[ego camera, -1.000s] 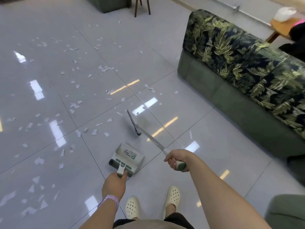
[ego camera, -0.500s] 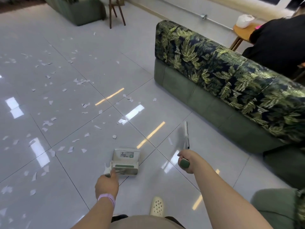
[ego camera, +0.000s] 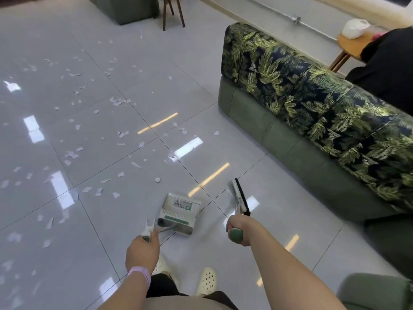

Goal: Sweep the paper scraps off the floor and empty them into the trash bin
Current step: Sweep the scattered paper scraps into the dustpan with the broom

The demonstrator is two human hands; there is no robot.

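Observation:
My left hand (ego camera: 143, 251) grips the handle of a white-and-green dustpan (ego camera: 180, 212) that rests on the grey tiled floor just ahead of my feet. My right hand (ego camera: 239, 231) grips the green handle end of a broom (ego camera: 240, 196); its black-bristled head is held just above the floor to the right of the dustpan. Several white paper scraps (ego camera: 116, 101) lie scattered over the tiles ahead and to the left, the nearest ones (ego camera: 98, 192) a short way left of the dustpan. No trash bin is in view.
A long green sofa with a leaf-print back (ego camera: 312, 121) runs along the right. A wooden side table (ego camera: 350, 45) stands behind it beside a person in black (ego camera: 388, 70). Wooden chair legs (ego camera: 173, 12) and another green seat (ego camera: 125, 7) are at the far end.
The broom head swung from the scraps ahead over to the right of the dustpan. The dustpan shifted slightly, and my view turned right, then back toward the scraps.

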